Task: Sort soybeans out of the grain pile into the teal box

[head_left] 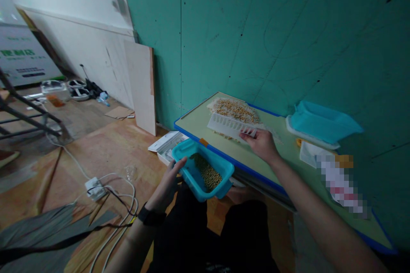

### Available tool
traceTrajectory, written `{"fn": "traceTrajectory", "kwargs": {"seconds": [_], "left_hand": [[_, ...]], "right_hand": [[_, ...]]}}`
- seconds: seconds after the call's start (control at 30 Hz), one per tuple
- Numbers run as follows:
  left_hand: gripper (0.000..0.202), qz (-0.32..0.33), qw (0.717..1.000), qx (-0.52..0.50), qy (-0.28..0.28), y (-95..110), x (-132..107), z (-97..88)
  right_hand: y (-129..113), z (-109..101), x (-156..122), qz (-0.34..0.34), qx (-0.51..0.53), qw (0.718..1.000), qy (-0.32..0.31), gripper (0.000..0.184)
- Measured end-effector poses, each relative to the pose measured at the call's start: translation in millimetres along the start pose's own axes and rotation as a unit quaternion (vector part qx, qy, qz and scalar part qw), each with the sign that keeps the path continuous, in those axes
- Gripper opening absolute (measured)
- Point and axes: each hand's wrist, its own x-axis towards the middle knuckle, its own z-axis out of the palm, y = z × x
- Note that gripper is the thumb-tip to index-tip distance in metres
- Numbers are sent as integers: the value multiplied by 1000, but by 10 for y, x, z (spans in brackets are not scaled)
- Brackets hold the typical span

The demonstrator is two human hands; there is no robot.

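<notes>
My left hand (169, 181) grips the near left side of a blue plastic container (194, 182), its thumb over the rim. Yellowish beans (212, 178) and smaller dark green ones lie inside; the container is held above my lap at the table's front edge. My right hand (263, 146) pinches one end of a long white plastic tray (224, 125) with a row of slots. The tray is tilted over the table, in front of a spread pile of yellow beans and pale grains (235, 110). Part of the pile is hidden behind it.
The pale green table (196, 120) with a blue edge stands against a green wall. An empty-looking blue container (323, 121) rests on a white lid at the right, near a blurred packet (341, 183). A white box (166, 145) sits below left; cables and a power strip (95, 188) lie on the floor.
</notes>
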Motion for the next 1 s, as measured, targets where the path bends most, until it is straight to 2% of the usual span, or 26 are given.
{"fn": "traceTrajectory", "kwargs": {"seconds": [0.13,0.47,1.0], "left_hand": [[91,-1,1000,5,-4,1,-9,-8],[82,-4,1000,6,0,-22,20,-15],[81,8,1000,15,4,5,-18,26]], "right_hand": [[19,26,5,0,-12,1000,-8,16],[7,22,-34,12,-1,1000,-21,21],[-23,23,-68,15,11,999,-35,27]]}}
